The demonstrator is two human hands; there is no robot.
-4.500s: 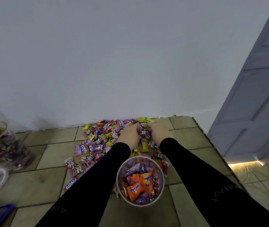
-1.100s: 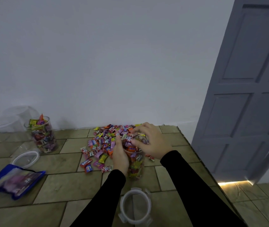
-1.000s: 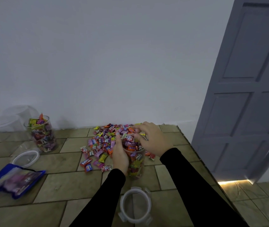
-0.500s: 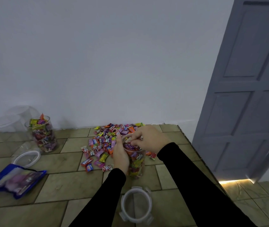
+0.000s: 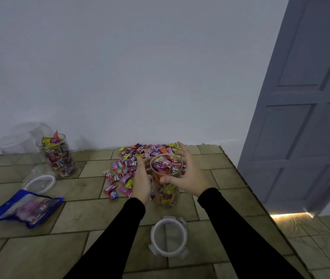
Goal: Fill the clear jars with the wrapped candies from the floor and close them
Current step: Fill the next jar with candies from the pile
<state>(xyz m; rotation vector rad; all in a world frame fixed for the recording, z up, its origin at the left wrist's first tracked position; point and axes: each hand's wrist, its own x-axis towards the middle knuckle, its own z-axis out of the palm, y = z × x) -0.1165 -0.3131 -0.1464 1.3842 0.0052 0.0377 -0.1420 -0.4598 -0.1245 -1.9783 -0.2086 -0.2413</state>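
Clear plastic, heaped to the rim: the jar [image 5: 166, 178] stands upright on the floor [image 5: 75, 210] between our two hands, with the pile of candies [image 5: 138, 158] just behind it against the wall. Our left hand [image 5: 142, 182] lies flat along the jar's left side, fingers straight and unclenched, touching or nearly touching the wall of it. Our right hand [image 5: 188, 176] is spread wide on the other side, thumb near the front of the jar, gripping nothing.

The jar looks as full as it should get, so we judge closing to be the next step. Its lid [image 5: 168, 237] lies on the floor just in front of us, latches splayed out. Wrappers mounded above the rim could stop the lid from seating, and pressing down might crush sweets or leave a latch unclipped. Neither hand actually clasps the jar, so a knock from a sleeve could tip it and spill it back into the pile.

Further left, a second jar [image 5: 58, 156] is also overfull and uncovered, its lid [image 5: 40, 183] beside it and a blue bag [image 5: 24, 207] nearer us.
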